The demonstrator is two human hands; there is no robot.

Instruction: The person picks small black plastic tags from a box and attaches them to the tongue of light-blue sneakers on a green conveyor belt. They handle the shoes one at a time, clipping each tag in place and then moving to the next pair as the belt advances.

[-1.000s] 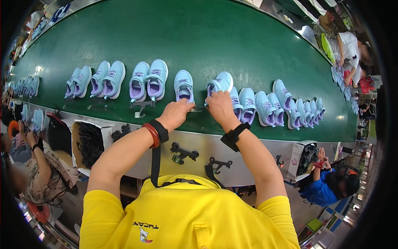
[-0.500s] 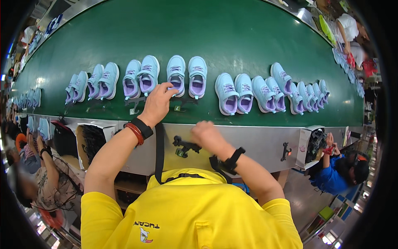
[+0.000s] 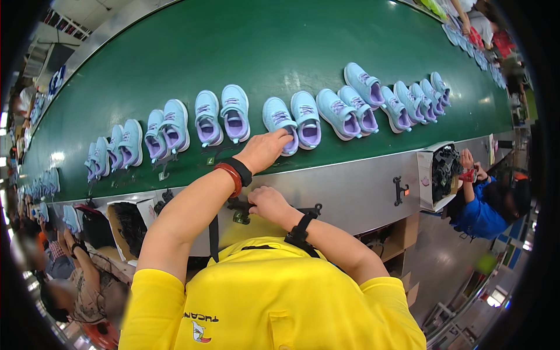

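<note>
A row of light blue shoes with lilac linings stands in pairs on the green surface. My left hand (image 3: 263, 153) reaches to the near end of one light blue shoe (image 3: 279, 115), its fingers closed at the heel opening; the fingertips are partly hidden in the shoe. Its mate (image 3: 307, 116) stands close on the right. Lower down, over the metal edge, my right hand (image 3: 271, 204) is curled with its fingertips at a black plastic shoe hanger (image 3: 238, 209). Another black hanger piece (image 3: 315, 209) shows beside the right wrist.
To the left, black hangers lie by the heels of several shoe pairs (image 3: 166, 131). White boxes of black hangers stand at the left (image 3: 150, 211) and right (image 3: 429, 198). A hanger (image 3: 399, 190) rests on the metal edge (image 3: 361, 186). People sit on both sides.
My left hand has moved right, from one pair to the shoe of another. The shoes near me have shifted left in view. My right hand has come down to the black hanger.
</note>
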